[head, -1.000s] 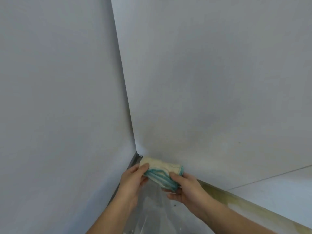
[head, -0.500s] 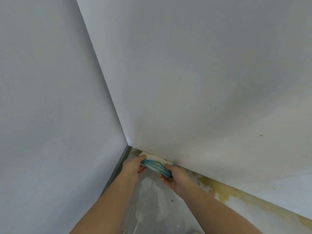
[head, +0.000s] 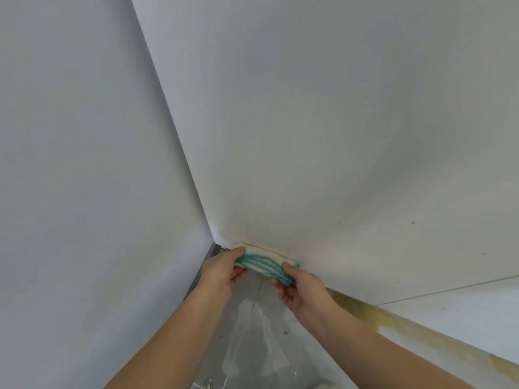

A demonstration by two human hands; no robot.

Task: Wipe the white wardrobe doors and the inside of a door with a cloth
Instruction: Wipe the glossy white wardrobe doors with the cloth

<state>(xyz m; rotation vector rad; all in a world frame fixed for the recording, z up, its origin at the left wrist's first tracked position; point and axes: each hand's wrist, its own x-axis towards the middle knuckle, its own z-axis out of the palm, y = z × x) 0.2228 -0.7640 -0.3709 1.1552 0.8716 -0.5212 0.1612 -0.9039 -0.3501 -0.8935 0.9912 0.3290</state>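
Where the two white panels meet: a folded cloth (cream with teal stripes) is held low at the foot of the right-hand wardrobe door, just beside the corner it forms with the left-hand panel. Its cream top edge appears to touch the door's bottom edge.
Risk, loose wad: the cloth is folded into many layers and held only at its two ends, so a hard stroke along the door could let the middle sag or the folds spring apart.
Risk, smearing: a yellowish strip runs along the base to the right, and dragging the cloth through it could likely carry the stain onto white paint.
Risk, missed corner: the seam is tight and the bundle thick, so the deepest angle may go unwiped.
Risk, underfoot: a clear plastic sheet lies below the arms — it could slide or snag.
Left hand: it pinches the cloth's left end, with the thumb on top and the fingers narrowly curled beneath.
Right hand: it grips the right end, with the thumb pressed on the teal folds and the fingers tucked under — a close hold with nothing spread wide.
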